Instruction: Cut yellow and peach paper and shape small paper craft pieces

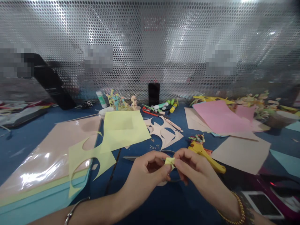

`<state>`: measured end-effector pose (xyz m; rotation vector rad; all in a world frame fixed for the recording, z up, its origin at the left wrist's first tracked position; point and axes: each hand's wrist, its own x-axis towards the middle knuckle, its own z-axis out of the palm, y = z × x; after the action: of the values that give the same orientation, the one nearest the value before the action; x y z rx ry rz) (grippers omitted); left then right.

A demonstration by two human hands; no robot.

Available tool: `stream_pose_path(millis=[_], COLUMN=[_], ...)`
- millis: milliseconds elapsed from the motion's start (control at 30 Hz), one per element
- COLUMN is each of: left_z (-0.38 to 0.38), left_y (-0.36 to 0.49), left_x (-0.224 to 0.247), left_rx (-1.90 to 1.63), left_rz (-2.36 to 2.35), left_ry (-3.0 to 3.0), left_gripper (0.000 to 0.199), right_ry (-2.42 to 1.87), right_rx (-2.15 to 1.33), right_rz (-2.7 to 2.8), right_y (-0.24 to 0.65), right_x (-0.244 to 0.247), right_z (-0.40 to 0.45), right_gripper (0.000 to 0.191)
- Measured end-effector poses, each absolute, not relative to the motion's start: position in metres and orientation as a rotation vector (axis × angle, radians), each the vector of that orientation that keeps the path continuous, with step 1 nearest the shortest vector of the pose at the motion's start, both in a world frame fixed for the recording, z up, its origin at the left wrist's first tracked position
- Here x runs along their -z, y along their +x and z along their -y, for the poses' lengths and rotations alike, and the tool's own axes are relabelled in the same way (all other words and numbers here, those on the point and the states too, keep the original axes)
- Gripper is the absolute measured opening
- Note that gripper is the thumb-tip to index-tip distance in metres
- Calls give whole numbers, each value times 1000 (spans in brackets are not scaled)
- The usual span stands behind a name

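Left hand (150, 168) and right hand (192, 165) meet at centre frame, with the forearms converging from the lower corners and both wrists turned inward. We find each hand closed to a narrow pinch, the fingertips (177, 159) gripping opposite ends of a small folded piece of pale yellow paper (169, 161), held above the blue tabletop (150, 209). We read its long axis as running roughly left to right between the hands. Directly beneath the hands lies a pair of scissors (131, 158), blade pointing left. A yellow plastic tool (206, 157) rests just beside the right hand. Farther out, we note a cut pale yellow sheet (91, 159) to the left, a cut cream sheet (164, 132) ahead, and a pink paper sheet (220, 117) at upper right.
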<state>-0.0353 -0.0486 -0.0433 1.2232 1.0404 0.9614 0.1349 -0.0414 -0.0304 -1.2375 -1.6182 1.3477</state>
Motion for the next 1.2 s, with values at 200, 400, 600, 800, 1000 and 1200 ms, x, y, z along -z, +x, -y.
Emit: stream_pose_path(millis=[200,400,600,800,1000,1200], left_z=[47,46,44,45,45,46], left_y=[-34,-34,-33,-32,-33,-34], left_x=[44,43,41,42,39,38], left_rx=[-959,-929,-949,-975,-963,-984], left_rz=[-1026,-984,-1089,-1077,-1083,-1104], left_ry=[1178,1170,1205,1141,1214,1171], left_gripper=[21,19,17,16,18,18], right_ry=[-1216,-1223,-1234,-1208,-1216,-1244], right_rx=[-1255,-1274,-1397,-1351,-1349,-1313], right_rz=[1687,1634,1536,1615,1610,1617], right_y=[132,135,136,135,137,137], right_x=[29,30,34,34,35,34], right_z=[43,40,38,40,39,40], right_gripper=[20,24,30,27,27,27])
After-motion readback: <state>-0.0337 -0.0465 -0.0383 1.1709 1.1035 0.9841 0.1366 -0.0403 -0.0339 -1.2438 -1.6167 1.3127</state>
